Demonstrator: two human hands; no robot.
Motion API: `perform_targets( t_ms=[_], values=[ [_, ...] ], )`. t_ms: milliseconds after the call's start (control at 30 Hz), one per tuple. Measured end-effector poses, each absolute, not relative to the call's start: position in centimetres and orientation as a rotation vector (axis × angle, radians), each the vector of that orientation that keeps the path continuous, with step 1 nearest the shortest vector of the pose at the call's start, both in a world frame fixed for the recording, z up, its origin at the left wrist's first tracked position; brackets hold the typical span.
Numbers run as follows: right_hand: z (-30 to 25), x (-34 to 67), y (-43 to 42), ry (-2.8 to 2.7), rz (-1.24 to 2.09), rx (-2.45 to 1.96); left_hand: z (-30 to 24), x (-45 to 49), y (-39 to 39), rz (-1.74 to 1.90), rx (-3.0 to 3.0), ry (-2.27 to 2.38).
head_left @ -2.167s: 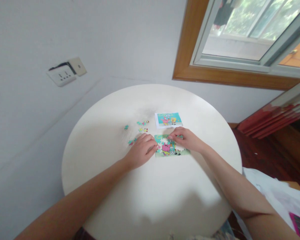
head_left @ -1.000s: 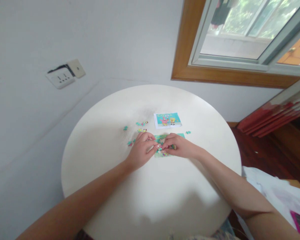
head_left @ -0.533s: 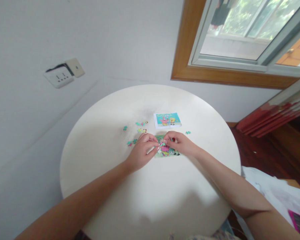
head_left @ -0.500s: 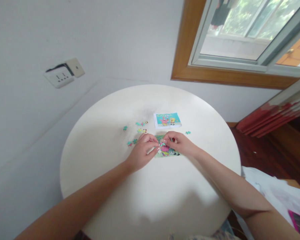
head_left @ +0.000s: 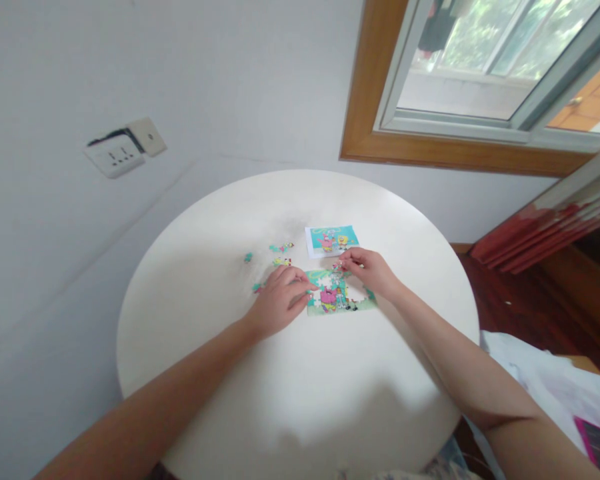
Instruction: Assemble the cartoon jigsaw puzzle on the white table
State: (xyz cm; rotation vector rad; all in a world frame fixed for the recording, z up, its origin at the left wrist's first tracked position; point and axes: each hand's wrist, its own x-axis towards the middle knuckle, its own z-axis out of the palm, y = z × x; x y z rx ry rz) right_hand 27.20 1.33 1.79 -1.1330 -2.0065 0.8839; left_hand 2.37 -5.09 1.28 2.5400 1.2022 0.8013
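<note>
A partly assembled jigsaw puzzle (head_left: 329, 300) with a pink starfish figure lies on the round white table (head_left: 300, 387), with white gaps in its picture. My left hand (head_left: 284, 298) rests at the puzzle's left edge, its fingers loosely bent and apart, with nothing visible between them. Over the puzzle's top edge, my right hand (head_left: 370, 270) pinches a small puzzle piece (head_left: 337, 267) with red and white on it. Just behind lies a printed picture card (head_left: 334, 240) showing the same cartoon figures.
Loose puzzle pieces (head_left: 283, 247) lie left of the card, and a single teal piece (head_left: 249, 257) sits farther left. More pieces (head_left: 257, 288) are partly hidden by my left hand. A wall with a socket (head_left: 115, 157) and a wood-framed window (head_left: 350, 133) stands behind the table.
My right hand has moved up and right from the puzzle's middle, uncovering more of it, with a piece in its fingers. My left hand has stayed nearly in place.
</note>
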Motion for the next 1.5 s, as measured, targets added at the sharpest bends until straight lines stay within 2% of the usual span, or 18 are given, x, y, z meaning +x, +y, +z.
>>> perform_targets(
  t_ms=[300, 1067, 1500],
  values=[
    [1.7, 26.3, 0.7, -2.223, 0.755, -1.046, 1.3, 2.9, -6.1, 0.554, 2.733, 0.913],
    [-0.3, 25.3, 1.3, -2.352, 0.356, -0.954, 1.4, 3.1, -6.0, 0.544, 2.723, 0.913],
    [2.6, 27.1, 1.2, -2.265, 0.456, -0.946, 1.4, 3.0, -6.0, 0.531, 2.721, 0.897]
  ],
)
